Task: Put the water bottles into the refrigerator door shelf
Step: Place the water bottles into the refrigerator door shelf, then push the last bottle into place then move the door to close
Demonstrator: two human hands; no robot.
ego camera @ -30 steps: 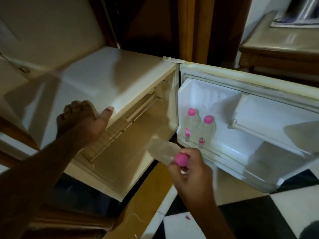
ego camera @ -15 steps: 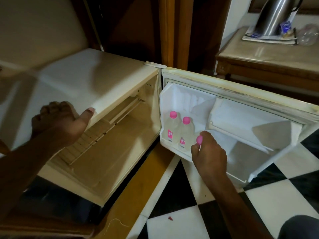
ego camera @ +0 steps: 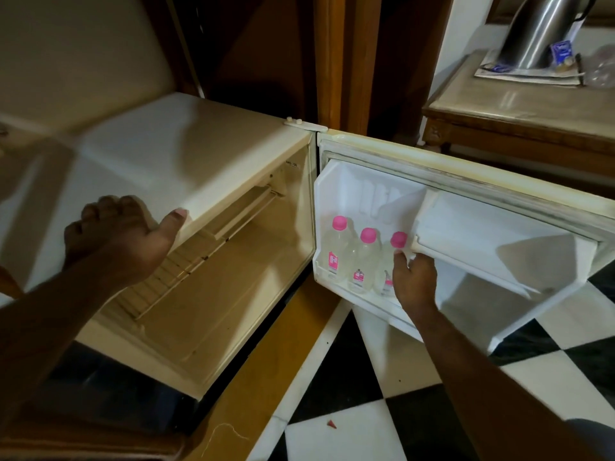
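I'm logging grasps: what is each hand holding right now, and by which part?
Right hand grips the rightmost water bottle by its shoulder, just below the pink cap. Left hand clasps the refrigerator by its top front edge.

Pink caps, labels on clear water bottles (ego camera: 364, 261); refrigerator (ego camera: 186, 154) apparently cream; door shelf (ego camera: 352, 299) white; floor (ego camera: 349, 437) black-white chequered.

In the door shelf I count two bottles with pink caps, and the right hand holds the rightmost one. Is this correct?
Not two. The head view shows three pink-capped bottles in the door shelf: the left bottle, the middle bottle and the rightmost bottle, which the right hand holds.
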